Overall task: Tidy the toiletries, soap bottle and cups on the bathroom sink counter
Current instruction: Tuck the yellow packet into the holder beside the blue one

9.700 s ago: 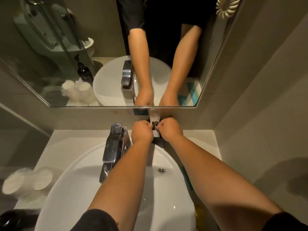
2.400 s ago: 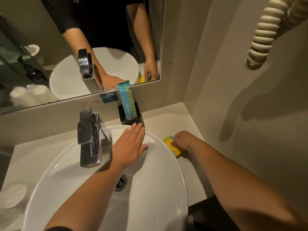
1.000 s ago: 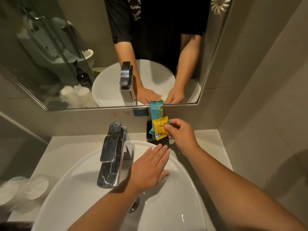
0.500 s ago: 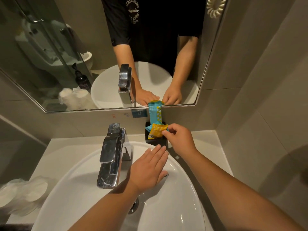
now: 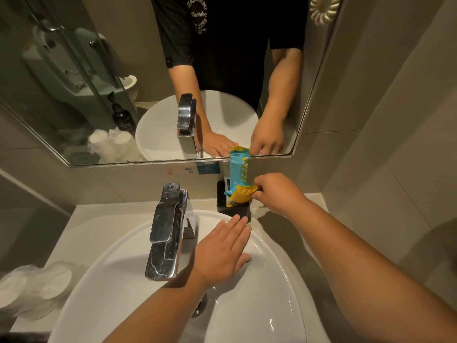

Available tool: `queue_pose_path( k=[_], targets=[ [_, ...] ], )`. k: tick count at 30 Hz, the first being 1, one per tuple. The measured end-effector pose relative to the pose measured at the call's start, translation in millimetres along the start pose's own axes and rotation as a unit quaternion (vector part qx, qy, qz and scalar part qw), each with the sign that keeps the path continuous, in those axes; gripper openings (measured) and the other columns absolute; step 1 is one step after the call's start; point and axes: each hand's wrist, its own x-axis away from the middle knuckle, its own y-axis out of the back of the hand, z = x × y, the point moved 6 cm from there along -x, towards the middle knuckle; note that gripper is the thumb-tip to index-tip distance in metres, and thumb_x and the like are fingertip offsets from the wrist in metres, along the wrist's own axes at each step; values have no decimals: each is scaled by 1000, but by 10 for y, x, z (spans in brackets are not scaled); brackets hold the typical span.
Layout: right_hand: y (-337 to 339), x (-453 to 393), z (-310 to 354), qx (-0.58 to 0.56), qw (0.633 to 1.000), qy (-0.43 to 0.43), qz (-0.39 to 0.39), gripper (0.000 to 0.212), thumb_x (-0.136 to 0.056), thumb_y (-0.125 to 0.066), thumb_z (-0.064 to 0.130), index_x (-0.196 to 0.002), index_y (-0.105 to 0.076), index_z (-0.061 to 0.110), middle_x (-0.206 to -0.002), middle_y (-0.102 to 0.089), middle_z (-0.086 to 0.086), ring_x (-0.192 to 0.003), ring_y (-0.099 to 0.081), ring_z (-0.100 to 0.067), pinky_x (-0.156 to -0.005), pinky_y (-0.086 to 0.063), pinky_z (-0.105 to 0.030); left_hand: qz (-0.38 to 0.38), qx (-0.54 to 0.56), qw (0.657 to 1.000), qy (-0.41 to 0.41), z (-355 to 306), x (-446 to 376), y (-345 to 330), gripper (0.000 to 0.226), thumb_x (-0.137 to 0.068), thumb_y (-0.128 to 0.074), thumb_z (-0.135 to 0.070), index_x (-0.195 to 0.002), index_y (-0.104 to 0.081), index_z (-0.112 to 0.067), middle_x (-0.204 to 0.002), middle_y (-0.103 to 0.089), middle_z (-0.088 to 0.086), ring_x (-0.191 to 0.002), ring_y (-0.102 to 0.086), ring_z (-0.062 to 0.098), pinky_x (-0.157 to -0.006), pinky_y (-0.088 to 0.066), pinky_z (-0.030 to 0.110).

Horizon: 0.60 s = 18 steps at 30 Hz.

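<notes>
yellow packet [image 5: 241, 194]: lowered into black holder [image 5: 233, 209] | right hand [image 5: 277, 193]: followed it down

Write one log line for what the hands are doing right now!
right hand: pinches yellow packet at black holder | left hand: flat on basin rim | teal packet: upright in holder

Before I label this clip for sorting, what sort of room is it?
A bathroom, probably a hotel's: a white basin with a chrome faucet, a wall mirror above it, and sealed toiletry packets standing in a black holder.
</notes>
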Motion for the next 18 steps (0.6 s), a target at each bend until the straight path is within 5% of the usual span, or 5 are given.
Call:
queue_pose_path(
  k=[4,8,18],
  targets=[
    [-30,-73,159,74,997,19,25,6,-89,-58,21,-88,-63,19,-98,-67,-10,-91,-63,-33,-65,-40,-32,-8,-3,1000,-4,-5,0,-11,61,-99,-26,-49,-142,-42,-8,-148,-43,12,-138,-38,30,-108,-39,46],
    [-88,-109,237,80,996,9,34,16,-87,-57,10,-101,-64,12,-101,-67,-11,-91,-64,-32,-66,-41,-32,-14,-4,1000,-6,-4,-2,-3,61,-99,-28,-49,-142,-43,-8,-148,-43,12,-138,-38,29,-108,-39,46],
    [-139,7,0,-175,984,-30,30,27,-88,-52,10,-112,-62,19,-99,-61,1,-84,-56,-17,-70,-41,-25,-15,-5,1000,-1,-11,5,7,61,-98,-29,-50,-142,-42,-9,-148,-43,11,-139,-37,29,-110,-37,46]
  ],
)
